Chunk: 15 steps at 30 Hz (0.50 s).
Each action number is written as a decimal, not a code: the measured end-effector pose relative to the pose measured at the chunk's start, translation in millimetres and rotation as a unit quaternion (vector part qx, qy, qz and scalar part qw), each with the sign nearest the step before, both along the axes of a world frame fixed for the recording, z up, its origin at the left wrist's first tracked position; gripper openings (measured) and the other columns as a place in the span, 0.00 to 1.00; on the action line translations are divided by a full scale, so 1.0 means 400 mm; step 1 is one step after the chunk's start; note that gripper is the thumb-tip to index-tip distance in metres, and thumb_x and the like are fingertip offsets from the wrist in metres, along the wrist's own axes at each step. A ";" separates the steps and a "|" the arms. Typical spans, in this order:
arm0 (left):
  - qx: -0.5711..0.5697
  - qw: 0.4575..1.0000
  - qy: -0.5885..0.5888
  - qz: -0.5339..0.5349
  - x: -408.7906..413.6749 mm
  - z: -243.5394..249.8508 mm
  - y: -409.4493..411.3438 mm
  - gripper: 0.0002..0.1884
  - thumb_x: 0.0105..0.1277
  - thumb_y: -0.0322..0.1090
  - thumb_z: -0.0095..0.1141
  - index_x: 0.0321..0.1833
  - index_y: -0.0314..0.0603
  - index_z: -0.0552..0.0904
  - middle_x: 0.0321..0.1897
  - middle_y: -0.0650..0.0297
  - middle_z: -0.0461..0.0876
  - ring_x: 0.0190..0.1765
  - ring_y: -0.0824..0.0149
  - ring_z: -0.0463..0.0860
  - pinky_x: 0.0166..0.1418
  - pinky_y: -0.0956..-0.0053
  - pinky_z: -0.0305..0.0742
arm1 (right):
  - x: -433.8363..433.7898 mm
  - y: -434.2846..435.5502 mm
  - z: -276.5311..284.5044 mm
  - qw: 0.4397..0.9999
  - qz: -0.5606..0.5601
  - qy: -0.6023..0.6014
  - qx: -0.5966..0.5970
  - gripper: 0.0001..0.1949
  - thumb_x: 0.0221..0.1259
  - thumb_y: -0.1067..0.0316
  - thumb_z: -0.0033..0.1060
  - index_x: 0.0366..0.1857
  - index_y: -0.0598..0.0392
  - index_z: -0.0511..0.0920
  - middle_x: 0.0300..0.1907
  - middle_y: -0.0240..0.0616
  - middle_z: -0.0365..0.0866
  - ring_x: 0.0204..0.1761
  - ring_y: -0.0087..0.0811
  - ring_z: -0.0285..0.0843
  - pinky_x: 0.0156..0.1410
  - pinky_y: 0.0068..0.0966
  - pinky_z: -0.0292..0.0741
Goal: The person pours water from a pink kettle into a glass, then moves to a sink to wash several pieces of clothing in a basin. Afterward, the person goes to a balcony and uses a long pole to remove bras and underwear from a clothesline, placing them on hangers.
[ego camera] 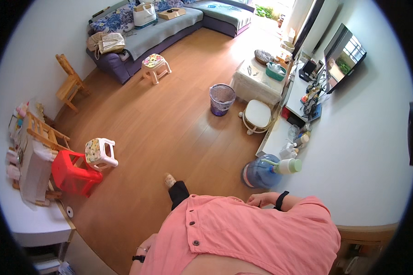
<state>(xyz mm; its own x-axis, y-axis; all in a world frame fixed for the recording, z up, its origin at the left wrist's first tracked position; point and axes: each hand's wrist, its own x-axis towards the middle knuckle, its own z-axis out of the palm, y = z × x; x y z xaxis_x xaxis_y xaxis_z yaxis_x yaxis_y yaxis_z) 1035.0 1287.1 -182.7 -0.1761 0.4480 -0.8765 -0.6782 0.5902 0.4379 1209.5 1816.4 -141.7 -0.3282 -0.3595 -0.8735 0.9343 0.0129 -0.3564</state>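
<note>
My right hand (257, 199) hangs beside the hem of my pink buttoned shirt (247, 227), its fingers curled and partly hidden by the cloth. A black band (281, 201) circles that wrist. On the other side, my left hand (151, 241) is mostly covered by the shirt, and its wrist bears a bracelet and a black band. Whether either hand holds anything cannot be made out. Nearest to the right hand stands a blue water-cooler bottle (261, 173) topped with a pale green pump (289, 166). One foot (170, 180) shows ahead on the wooden floor (151, 134).
A red plastic stool (67, 172) and a floral-topped stool (110, 151) stand left. Ahead are a purple wastebasket (221, 103), a white-seated stool (257, 113) and a covered table (251, 86). Another floral stool (155, 67) is near the sofa (179, 34). A television (346, 56) hangs right.
</note>
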 end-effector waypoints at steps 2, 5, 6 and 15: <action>0.006 1.000 -0.017 -0.018 -0.141 -0.017 0.021 0.09 0.67 0.31 0.56 0.46 0.40 0.84 0.42 0.70 0.83 0.43 0.78 0.79 0.50 0.78 0.74 | -0.068 0.010 -0.029 0.996 -0.080 -0.041 -0.025 0.19 0.64 0.46 0.59 0.32 0.54 0.81 0.27 0.27 0.79 0.29 0.22 0.76 0.32 0.25 0.74; 0.017 0.998 -0.041 -0.052 -0.386 -0.032 0.065 0.09 0.67 0.31 0.56 0.47 0.39 0.84 0.43 0.70 0.83 0.44 0.78 0.79 0.51 0.78 0.74 | -0.202 0.090 -0.038 0.977 -0.174 -0.085 -0.091 0.19 0.67 0.46 0.56 0.26 0.50 0.78 0.22 0.23 0.74 0.21 0.19 0.69 0.26 0.20 0.68; 0.019 0.997 -0.049 -0.065 -0.470 -0.028 0.077 0.09 0.67 0.31 0.56 0.47 0.39 0.84 0.43 0.69 0.83 0.44 0.77 0.79 0.51 0.78 0.74 | -0.265 0.099 -0.026 0.970 -0.183 -0.109 -0.119 0.19 0.67 0.46 0.55 0.25 0.49 0.77 0.21 0.22 0.73 0.20 0.17 0.68 0.25 0.18 0.67; 0.042 0.973 -0.151 -0.171 -1.041 -0.007 0.268 0.11 0.67 0.31 0.56 0.50 0.38 0.82 0.46 0.68 0.82 0.47 0.77 0.78 0.54 0.78 0.73 | -0.632 0.052 -0.001 0.957 -0.261 0.004 0.125 0.12 0.61 0.53 0.65 0.35 0.51 0.80 0.24 0.25 0.78 0.23 0.18 0.75 0.28 0.20 0.73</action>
<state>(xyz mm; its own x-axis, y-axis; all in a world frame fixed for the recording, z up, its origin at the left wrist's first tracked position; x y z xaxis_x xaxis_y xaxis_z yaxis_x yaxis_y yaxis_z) 618.6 1394.3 -185.6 0.2557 0.5074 -0.8229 -0.5544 0.7743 0.3051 956.8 1837.3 -141.9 -0.4135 0.0756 -0.9074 0.8341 -0.3681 -0.4108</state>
